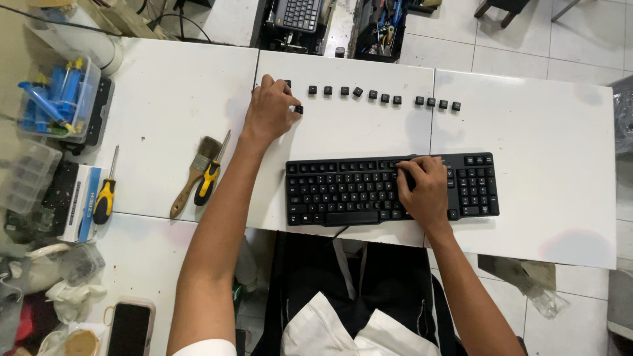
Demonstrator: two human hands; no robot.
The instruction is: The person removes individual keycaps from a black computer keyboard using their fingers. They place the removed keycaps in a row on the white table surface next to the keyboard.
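Observation:
A black keyboard [343, 191] lies on the white table [527, 165] in front of me. My right hand [422, 188] rests on the keyboard's right middle part, fingers curled over the keys. My left hand [270, 109] reaches to the far side of the table, its fingertips pinching a small black keycap [299, 109]. A row of several loose black keycaps [372, 95] runs to the right of that hand along the table's far part.
Left of my arm lie a paintbrush [194, 173] and two yellow-handled screwdrivers [210, 178] [105, 198]. A clear box of blue items [59, 102] stands at far left. A phone [128, 327] and clutter sit at bottom left. Another keyboard [300, 13] lies beyond the table.

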